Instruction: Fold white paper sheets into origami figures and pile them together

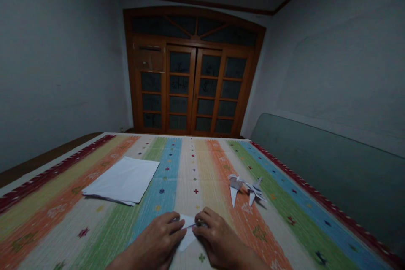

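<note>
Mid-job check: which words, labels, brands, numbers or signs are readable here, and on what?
No readable text anywhere in view.
None shows on the folded white paper, the square white paper stack or the striped multicoloured tablecloth.
Dark marks on the glass panes of the brown wooden doors: too blurred to tell writing from decoration.

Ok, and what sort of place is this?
Probably a room in a home, though I can't be certain: a colourful striped tablecloth lies in front, wooden doors with glass panes stand beyond it, and plain pale walls rise on either side.
</note>
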`<action>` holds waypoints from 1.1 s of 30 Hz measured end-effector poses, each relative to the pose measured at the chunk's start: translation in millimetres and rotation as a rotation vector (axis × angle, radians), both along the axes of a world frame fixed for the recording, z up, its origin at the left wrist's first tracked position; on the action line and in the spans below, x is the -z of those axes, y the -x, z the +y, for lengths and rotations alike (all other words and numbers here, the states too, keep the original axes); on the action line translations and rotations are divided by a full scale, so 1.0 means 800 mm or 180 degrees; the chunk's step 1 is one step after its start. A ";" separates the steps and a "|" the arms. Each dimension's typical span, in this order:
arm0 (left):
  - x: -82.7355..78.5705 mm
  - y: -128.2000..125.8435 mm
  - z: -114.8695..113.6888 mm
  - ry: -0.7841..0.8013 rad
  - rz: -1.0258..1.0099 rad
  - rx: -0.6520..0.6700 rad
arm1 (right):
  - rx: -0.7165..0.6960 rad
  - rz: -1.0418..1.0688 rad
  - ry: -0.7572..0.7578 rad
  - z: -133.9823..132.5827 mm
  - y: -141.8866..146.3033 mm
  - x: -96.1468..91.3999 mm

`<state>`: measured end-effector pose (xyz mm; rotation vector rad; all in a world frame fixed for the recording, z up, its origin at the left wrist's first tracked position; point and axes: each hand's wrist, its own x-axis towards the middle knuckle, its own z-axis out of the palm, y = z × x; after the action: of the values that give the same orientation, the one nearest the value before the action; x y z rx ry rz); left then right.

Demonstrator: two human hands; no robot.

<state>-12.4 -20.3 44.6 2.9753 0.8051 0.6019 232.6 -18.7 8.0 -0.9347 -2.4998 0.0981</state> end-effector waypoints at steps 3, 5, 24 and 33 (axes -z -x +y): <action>-0.012 0.005 -0.003 0.0102 0.0261 0.0026 | -0.0092 0.0061 0.0031 0.003 -0.003 -0.001; -0.010 0.008 -0.001 0.0049 0.0297 0.0032 | -0.0107 0.0103 0.0021 0.005 -0.004 -0.001; 0.041 0.010 0.022 0.0438 -0.0693 -0.0436 | -0.0052 0.0406 0.0266 0.004 -0.007 -0.002; 0.012 0.006 0.018 0.2125 -0.1253 -0.1254 | 0.0098 0.0994 0.0530 0.003 -0.007 0.005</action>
<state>-17.5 -6.1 35.2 2.0342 1.2495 0.7145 237.9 -16.3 3.9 -0.9424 -2.2127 0.4155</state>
